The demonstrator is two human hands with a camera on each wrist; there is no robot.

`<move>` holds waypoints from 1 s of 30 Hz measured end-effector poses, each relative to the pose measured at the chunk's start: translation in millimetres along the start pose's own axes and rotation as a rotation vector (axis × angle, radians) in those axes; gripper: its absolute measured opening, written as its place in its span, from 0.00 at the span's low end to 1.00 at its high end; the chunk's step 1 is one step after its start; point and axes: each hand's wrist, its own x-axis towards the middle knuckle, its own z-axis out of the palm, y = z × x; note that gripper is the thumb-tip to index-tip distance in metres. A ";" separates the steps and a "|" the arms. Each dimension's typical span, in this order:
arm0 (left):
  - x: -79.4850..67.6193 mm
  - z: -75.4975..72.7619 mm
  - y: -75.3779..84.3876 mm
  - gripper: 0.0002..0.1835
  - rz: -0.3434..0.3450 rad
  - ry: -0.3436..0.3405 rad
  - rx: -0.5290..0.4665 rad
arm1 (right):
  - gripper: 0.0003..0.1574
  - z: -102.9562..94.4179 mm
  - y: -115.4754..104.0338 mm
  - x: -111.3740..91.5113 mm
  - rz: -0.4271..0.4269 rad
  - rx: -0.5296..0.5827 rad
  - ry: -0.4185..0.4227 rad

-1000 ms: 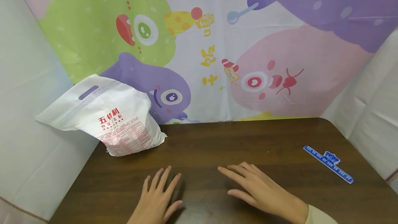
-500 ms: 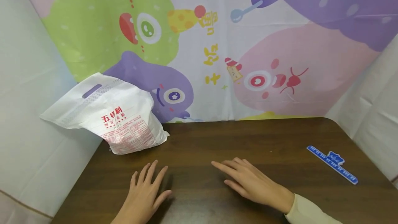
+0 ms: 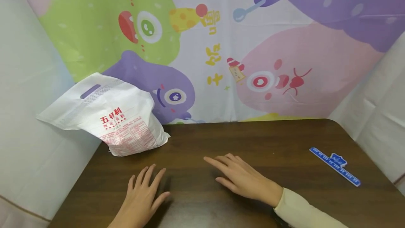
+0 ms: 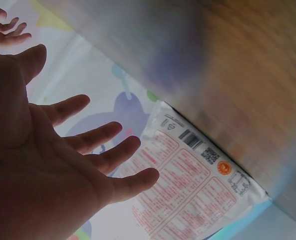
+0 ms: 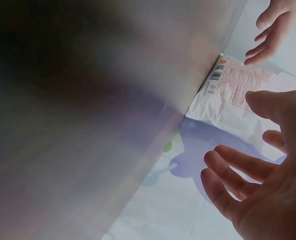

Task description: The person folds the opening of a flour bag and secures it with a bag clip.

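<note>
A white plastic bag (image 3: 126, 115) with red print and a cut-out handle stands at the back left of the table, its top leaning left. In front of it is my left hand (image 3: 140, 194), fingers spread and holding nothing; a gap separates it from the bag. My right hand (image 3: 242, 178) hovers near the table's middle, fingers extended leftward, also holding nothing. Far to the right lies a blue clip (image 3: 335, 165) with a long ruler-like bar in a piano-key pattern. The left wrist view shows the bag's printed lower part (image 4: 187, 180) beyond the spread fingertips.
The dark brown wooden table (image 3: 196, 143) has a rounded back right corner. A cartoon-printed cloth (image 3: 218, 105) hangs behind it. White cloth walls (image 3: 28, 143) close in both sides.
Both hands have moved to the left and slightly farther from me, with the right forearm's sleeve showing more. The bag and the clip stay in place; the head view shifts slightly.
</note>
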 end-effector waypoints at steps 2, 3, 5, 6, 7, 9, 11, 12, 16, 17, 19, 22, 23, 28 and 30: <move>-0.1 -0.5 -1.9 0.35 -0.013 -0.001 -0.002 | 0.49 1.9 0.2 5.1 0.008 0.006 -0.014; -0.3 -0.7 -2.7 0.35 -0.018 -0.001 -0.005 | 0.49 2.7 0.2 7.4 0.010 0.009 -0.020; -0.8 -0.8 -3.8 0.36 -0.026 0.003 -0.011 | 0.49 4.9 0.2 12.0 0.017 0.012 -0.031; -1.0 -0.8 -4.1 0.36 -0.029 0.005 -0.014 | 0.48 5.8 0.1 14.1 0.018 0.014 -0.033; -1.1 -0.7 -4.3 0.36 -0.029 0.007 -0.016 | 0.48 6.8 0.2 16.1 0.018 0.017 -0.034; -1.1 -0.5 -4.5 0.36 -0.030 0.007 -0.022 | 0.47 8.4 0.5 20.4 0.015 0.015 -0.030; -0.5 -0.3 -4.7 0.36 -0.032 0.005 -0.039 | 0.47 9.2 1.0 25.0 0.009 0.012 -0.022; -0.1 -0.3 -4.9 0.36 -0.035 0.004 -0.056 | 0.46 9.4 1.1 27.4 0.006 0.011 -0.017; 1.7 -0.6 -6.7 0.35 -0.055 -0.011 -0.149 | 0.47 11.5 1.9 37.6 -0.014 0.005 0.002; 2.2 -0.8 -7.4 0.35 -0.059 -0.016 -0.171 | 0.47 12.3 2.1 39.8 -0.019 0.003 0.005; 3.4 -0.8 -8.9 0.35 -0.067 -0.030 -0.202 | 0.47 14.1 2.3 43.6 -0.028 0.002 0.012; 5.8 -0.1 -11.8 0.35 -0.074 -0.040 -0.221 | 0.46 17.0 3.1 48.8 -0.033 0.000 0.017; 6.4 0.1 -12.8 0.35 -0.078 -0.040 -0.226 | 0.46 17.9 3.3 50.4 -0.032 0.000 0.016; 8.4 2.2 -16.3 0.34 -0.082 -0.037 -0.250 | 0.45 21.4 4.9 56.9 -0.006 0.004 0.000; 9.1 3.4 -16.8 0.34 -0.077 -0.037 -0.259 | 0.45 22.4 6.0 58.5 0.008 0.004 -0.009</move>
